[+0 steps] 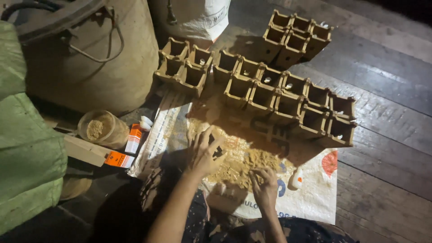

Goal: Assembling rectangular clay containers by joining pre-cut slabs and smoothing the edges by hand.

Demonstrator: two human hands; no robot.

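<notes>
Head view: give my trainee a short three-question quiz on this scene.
1. True or false: both hands rest on the sandy pile.
2. What does the pile lie on? A) printed woven sack B) metal tray C) bare planks
3. Which hand is nearer the round jar of powder?

Key:
1. True: the left hand and right hand both touch it.
2. A, the printed woven sack spread below the square clay pots.
3. The left hand.
</notes>
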